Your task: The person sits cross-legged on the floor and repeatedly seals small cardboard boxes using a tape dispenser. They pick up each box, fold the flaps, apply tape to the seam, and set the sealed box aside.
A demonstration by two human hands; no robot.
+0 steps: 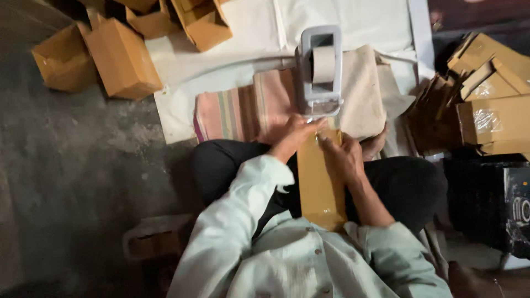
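Brown cardboard box under both hands' grip.

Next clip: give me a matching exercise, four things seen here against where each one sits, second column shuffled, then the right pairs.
Things:
1. tape dispenser
2. flat brown box
3. striped cloth
4. assembled boxes

Places:
A. on the floor at the upper left of the view
B. spread under and to the left of the dispenser
C. on the person's lap, under the left hand and right hand
D. upright just beyond the hands, holding a brown roll

Pairs: 1-D, 2-C, 3-B, 4-A
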